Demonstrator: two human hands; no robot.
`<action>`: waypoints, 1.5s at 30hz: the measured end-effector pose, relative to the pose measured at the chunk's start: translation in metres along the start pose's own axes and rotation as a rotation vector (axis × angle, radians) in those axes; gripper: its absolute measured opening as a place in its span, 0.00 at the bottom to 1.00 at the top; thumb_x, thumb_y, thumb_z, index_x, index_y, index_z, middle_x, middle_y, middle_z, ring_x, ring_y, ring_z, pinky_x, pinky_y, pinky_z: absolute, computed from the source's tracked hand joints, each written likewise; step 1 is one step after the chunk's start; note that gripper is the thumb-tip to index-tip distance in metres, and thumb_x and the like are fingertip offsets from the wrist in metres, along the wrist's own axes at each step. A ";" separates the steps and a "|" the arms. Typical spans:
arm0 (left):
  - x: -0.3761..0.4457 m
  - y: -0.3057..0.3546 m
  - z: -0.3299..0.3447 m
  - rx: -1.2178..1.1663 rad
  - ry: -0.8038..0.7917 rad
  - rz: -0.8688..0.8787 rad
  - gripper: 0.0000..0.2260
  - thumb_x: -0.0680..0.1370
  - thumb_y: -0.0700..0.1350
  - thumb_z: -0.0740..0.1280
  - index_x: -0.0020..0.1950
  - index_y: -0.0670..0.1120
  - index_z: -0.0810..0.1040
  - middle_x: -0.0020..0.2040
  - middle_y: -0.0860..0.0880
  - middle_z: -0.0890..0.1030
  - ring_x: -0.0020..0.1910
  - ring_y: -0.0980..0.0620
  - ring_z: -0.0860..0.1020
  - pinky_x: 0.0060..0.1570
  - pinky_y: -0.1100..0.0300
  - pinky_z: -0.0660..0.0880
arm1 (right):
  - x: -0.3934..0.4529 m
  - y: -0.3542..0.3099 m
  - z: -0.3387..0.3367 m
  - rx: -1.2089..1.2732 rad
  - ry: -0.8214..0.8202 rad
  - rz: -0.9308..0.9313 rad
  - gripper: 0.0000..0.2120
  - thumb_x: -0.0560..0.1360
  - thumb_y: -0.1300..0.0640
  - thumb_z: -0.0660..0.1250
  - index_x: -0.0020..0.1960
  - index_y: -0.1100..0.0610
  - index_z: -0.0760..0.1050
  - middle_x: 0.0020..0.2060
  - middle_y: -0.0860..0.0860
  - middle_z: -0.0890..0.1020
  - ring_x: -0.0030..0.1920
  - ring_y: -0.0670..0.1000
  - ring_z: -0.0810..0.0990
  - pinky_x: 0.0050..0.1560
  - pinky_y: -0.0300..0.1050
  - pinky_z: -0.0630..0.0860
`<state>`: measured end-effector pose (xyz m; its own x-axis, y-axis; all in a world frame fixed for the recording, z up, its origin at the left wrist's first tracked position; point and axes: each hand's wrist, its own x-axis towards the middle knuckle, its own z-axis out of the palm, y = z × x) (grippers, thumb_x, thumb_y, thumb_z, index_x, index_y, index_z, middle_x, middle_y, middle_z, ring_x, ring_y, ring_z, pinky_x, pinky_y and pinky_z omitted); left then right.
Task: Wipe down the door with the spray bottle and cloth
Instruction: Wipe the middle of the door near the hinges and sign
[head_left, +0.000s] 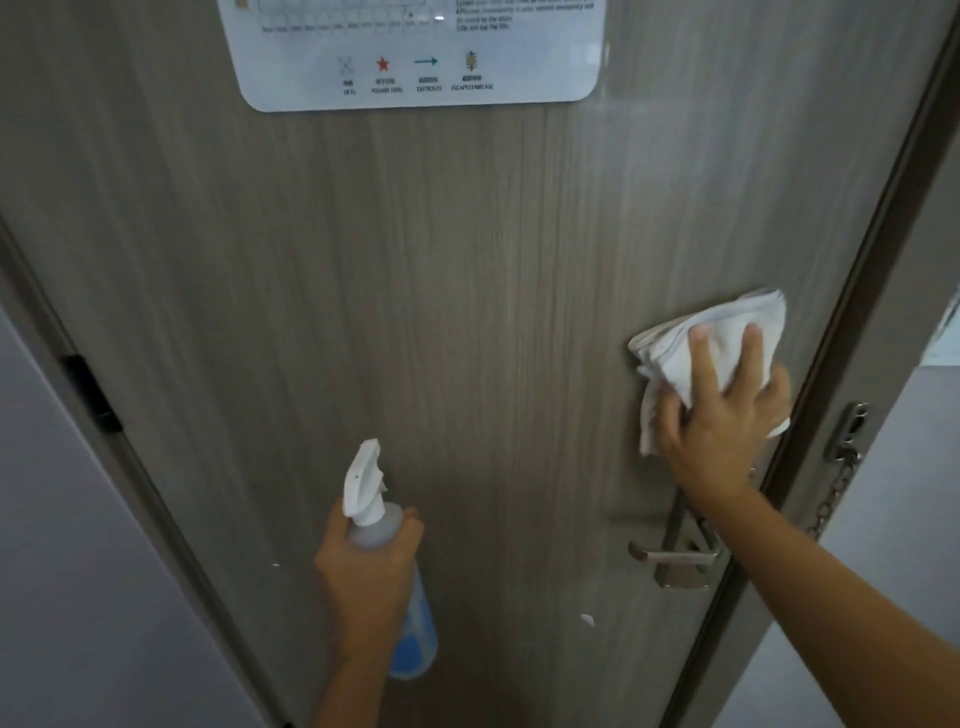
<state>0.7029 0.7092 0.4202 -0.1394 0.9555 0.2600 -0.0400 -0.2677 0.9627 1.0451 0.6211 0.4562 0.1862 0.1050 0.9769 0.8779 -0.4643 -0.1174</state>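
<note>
A grey wood-grain door (415, 286) fills the view. My right hand (722, 415) presses a crumpled white cloth (691, 338) flat against the door near its right edge, above the handle, with the fingers spread over the cloth. My left hand (369, 577) grips a clear spray bottle (379, 525) around its neck, low and left of centre. The bottle has a white trigger head pointing up towards the door and blue liquid in its lower part.
A white evacuation sign (415, 62) is stuck to the door's upper part. A metal lever handle (675, 556) sits under my right forearm. A door chain (841, 457) hangs on the frame at right. A dark hinge (91, 395) shows on the left edge.
</note>
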 end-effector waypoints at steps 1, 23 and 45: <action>0.002 0.000 -0.004 -0.003 -0.005 0.002 0.17 0.69 0.33 0.77 0.55 0.45 0.81 0.42 0.50 0.83 0.38 0.54 0.81 0.41 0.57 0.79 | -0.016 -0.008 0.003 0.011 -0.027 0.017 0.26 0.82 0.48 0.65 0.78 0.53 0.70 0.77 0.66 0.65 0.64 0.74 0.69 0.65 0.67 0.66; 0.091 -0.017 -0.103 0.086 0.017 0.081 0.17 0.64 0.33 0.82 0.50 0.43 0.84 0.38 0.55 0.84 0.36 0.53 0.83 0.41 0.57 0.80 | -0.129 -0.372 0.089 0.349 -0.263 0.127 0.30 0.74 0.46 0.73 0.74 0.40 0.70 0.77 0.56 0.66 0.71 0.71 0.66 0.62 0.69 0.66; 0.101 -0.009 -0.056 -0.053 -0.283 0.121 0.17 0.68 0.33 0.79 0.55 0.40 0.82 0.44 0.43 0.84 0.43 0.45 0.83 0.39 0.72 0.76 | -0.059 -0.170 0.024 -0.040 -0.117 0.458 0.30 0.77 0.44 0.65 0.77 0.51 0.71 0.77 0.65 0.66 0.64 0.71 0.71 0.62 0.64 0.67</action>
<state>0.6334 0.8011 0.4338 0.1348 0.9109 0.3899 -0.0927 -0.3802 0.9202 0.8953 0.7149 0.4141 0.6007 -0.0215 0.7992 0.6763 -0.5194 -0.5223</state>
